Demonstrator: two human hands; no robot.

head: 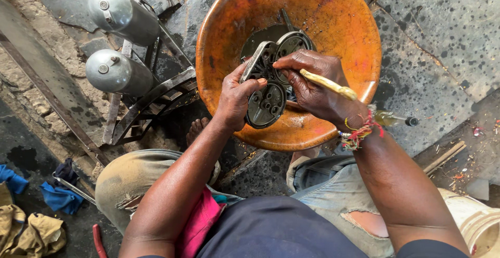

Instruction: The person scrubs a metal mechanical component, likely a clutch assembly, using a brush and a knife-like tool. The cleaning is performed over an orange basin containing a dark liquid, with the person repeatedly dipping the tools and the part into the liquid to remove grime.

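Grip looked sketchy: left hand (237, 94) pinched the greasy metal plate (268, 83), right hand (312, 83) clutched a brush (328, 84); plate could've slipped into the orange basin (323, 18), frame center.

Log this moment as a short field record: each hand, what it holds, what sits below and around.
left hand: grips the dark round metal plate, held on edge
right hand: holds a pale-handled brush against the plate
below: orange basin with dark liquid
left of basin: two grey metal cylinders on a frame
floor: blue rags, stained stone slabs
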